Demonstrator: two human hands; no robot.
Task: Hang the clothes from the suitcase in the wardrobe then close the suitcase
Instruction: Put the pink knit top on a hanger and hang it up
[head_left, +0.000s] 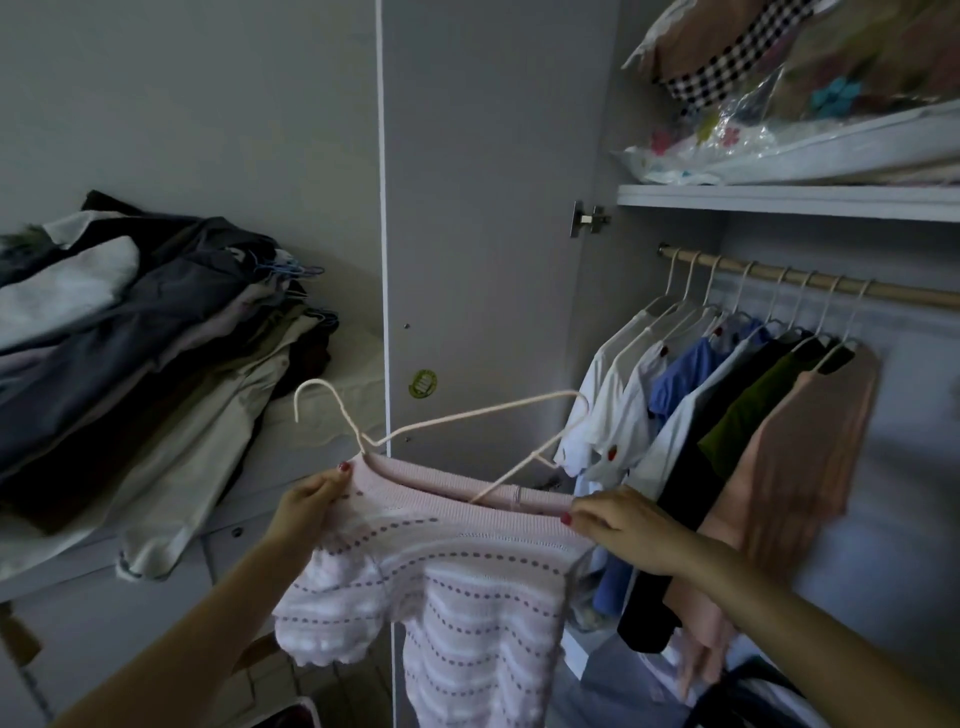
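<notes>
- Both forearms reached up from the bottom of the view, toward a pink knitted top (457, 561) held in front of the open wardrobe (789, 202).
- The left hand (306, 506) pinched the left end of the neckline, and the right hand (618, 525) had its fingers curled on the right end.
- A white wire hanger (467, 415) was only partly inside the top: its left side sat in the neckline, but its right arm stood out above the cloth.
- On the rail (779, 278) about eight garments (727, 415) already hung on similar hangers, with free rail to their right.
- A pile of folded clothes (130, 338), some with hangers in them, lay on a surface at the left; whether it belonged to the task I could not tell.
- The suitcase was probably the dark shape at the lower edge, but the view was too poor there.
- By my judgement the task was well along: this top had yet to be fitted on the hanger and hung, and the suitcase closed.
</notes>
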